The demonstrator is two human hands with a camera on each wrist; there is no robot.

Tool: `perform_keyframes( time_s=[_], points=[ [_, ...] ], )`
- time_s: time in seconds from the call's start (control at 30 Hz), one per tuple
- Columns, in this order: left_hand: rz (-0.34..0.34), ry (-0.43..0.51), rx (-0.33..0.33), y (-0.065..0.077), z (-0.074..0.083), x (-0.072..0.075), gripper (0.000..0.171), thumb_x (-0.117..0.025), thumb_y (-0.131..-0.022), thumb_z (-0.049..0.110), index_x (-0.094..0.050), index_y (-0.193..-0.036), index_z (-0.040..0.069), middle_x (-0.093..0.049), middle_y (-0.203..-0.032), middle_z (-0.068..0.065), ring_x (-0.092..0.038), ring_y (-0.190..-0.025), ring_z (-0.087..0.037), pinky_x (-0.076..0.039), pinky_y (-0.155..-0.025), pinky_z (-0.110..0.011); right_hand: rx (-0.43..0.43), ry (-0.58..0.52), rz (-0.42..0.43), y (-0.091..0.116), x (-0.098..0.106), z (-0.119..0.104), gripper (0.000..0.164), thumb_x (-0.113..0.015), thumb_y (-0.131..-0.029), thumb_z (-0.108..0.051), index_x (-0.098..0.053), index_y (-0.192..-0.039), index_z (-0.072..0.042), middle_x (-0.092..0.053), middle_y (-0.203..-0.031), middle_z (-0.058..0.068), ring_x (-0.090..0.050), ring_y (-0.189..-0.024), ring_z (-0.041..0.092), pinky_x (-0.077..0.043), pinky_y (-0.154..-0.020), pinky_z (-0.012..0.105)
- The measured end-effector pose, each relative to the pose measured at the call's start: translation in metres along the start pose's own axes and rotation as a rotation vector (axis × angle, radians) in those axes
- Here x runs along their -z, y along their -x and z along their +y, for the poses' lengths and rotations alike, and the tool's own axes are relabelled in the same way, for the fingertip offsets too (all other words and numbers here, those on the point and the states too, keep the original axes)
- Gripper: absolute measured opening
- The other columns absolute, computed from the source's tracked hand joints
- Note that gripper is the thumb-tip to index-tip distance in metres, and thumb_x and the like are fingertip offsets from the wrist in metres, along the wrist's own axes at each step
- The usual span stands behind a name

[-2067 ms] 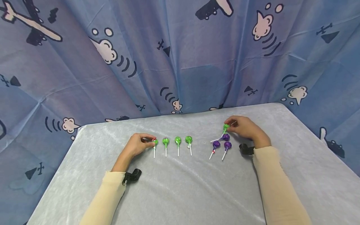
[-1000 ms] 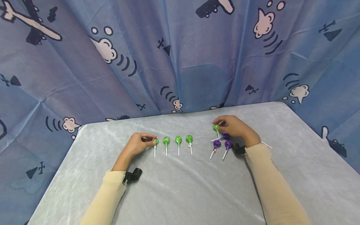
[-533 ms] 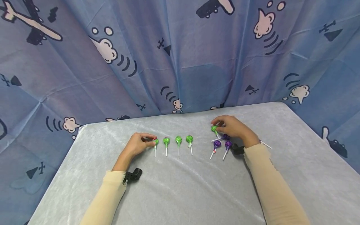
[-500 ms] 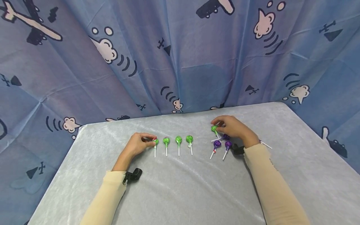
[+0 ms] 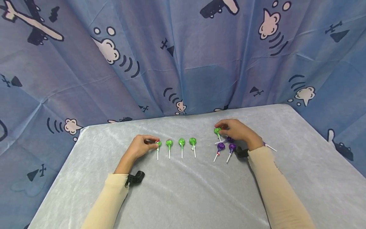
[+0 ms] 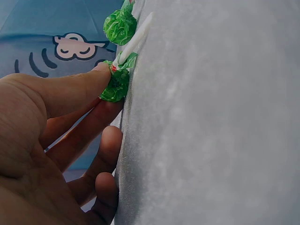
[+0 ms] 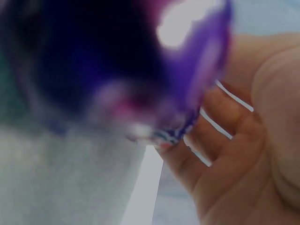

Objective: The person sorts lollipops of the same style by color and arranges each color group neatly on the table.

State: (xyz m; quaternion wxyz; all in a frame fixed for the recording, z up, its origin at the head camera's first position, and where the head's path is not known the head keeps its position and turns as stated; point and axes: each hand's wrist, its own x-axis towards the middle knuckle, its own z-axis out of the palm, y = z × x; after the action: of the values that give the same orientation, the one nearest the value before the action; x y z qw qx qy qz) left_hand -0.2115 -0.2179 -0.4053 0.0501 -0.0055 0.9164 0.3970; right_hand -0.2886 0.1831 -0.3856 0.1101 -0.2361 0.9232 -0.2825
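At the left end of a row, my left hand (image 5: 140, 147) pinches the head of a green lollipop (image 6: 116, 86) between thumb and finger. Its white stick points toward me on the cloth. Three more green lollipops (image 5: 181, 142) lie to its right, spaced apart. My right hand (image 5: 235, 129) holds another green lollipop (image 5: 217, 130) by its head, with the stick reaching down to a purple lollipop (image 5: 229, 139) lying sideways. Two purple lollipops (image 5: 220, 146) lie just nearer to me. In the right wrist view a blurred purple lollipop (image 7: 197, 61) hides the fingertips.
Under everything is a table with a light grey cloth (image 5: 183, 194). A further lollipop stick (image 5: 270, 147) shows beside the right wrist, its head mostly hidden. Behind the table's far edge hangs a blue patterned curtain (image 5: 208, 82).
My right hand has moved left with its green lollipop, then slowed, and the lollipop's stick has swung round. A stick has come into sight beside the right wrist. My left hand stays in place.
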Motion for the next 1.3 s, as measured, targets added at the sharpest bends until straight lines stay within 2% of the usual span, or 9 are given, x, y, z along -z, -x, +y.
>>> perform_keyframes(
  time_s=[0.37,0.73,0.97,1.3],
  points=[
    [0.001,-0.003,-0.005,0.000,-0.001,0.000,0.026,-0.079,-0.084,0.021,-0.078,-0.111,0.019,-0.073,-0.112,-0.007,-0.062,-0.088,-0.019,-0.044,-0.071,-0.028,0.015,0.007,0.004,-0.002,-0.003,0.000,0.034,-0.062,-0.097,-0.011,-0.063,-0.130,-0.003,-0.068,-0.118,0.015,-0.062,-0.111,0.031,-0.046,-0.098,0.052],
    [-0.001,0.001,-0.001,-0.001,0.000,0.001,0.027,-0.079,-0.084,0.020,-0.078,-0.112,0.019,-0.073,-0.112,-0.008,-0.062,-0.089,-0.019,-0.044,-0.071,-0.028,-0.020,-0.007,0.024,-0.004,-0.004,-0.001,0.033,-0.063,-0.097,-0.016,-0.065,-0.129,-0.006,-0.068,-0.120,0.014,-0.062,-0.111,0.030,-0.047,-0.096,0.050],
    [-0.004,-0.005,-0.003,-0.003,-0.001,0.000,0.027,-0.079,-0.085,0.021,-0.078,-0.111,0.019,-0.073,-0.113,-0.007,-0.063,-0.091,-0.019,-0.045,-0.073,-0.028,0.062,-0.014,0.055,-0.008,-0.009,-0.005,0.035,-0.068,-0.094,-0.017,-0.066,-0.126,-0.002,-0.069,-0.118,0.016,-0.064,-0.109,0.032,-0.049,-0.095,0.050],
    [-0.004,-0.004,0.008,-0.002,0.000,0.000,0.027,-0.079,-0.085,0.020,-0.078,-0.112,0.019,-0.073,-0.113,-0.007,-0.063,-0.090,-0.018,-0.045,-0.072,-0.027,0.105,-0.037,0.011,-0.008,-0.012,-0.008,0.035,-0.060,-0.098,-0.008,-0.061,-0.133,-0.003,-0.063,-0.132,0.018,-0.059,-0.121,0.037,-0.045,-0.102,0.053]
  ],
)
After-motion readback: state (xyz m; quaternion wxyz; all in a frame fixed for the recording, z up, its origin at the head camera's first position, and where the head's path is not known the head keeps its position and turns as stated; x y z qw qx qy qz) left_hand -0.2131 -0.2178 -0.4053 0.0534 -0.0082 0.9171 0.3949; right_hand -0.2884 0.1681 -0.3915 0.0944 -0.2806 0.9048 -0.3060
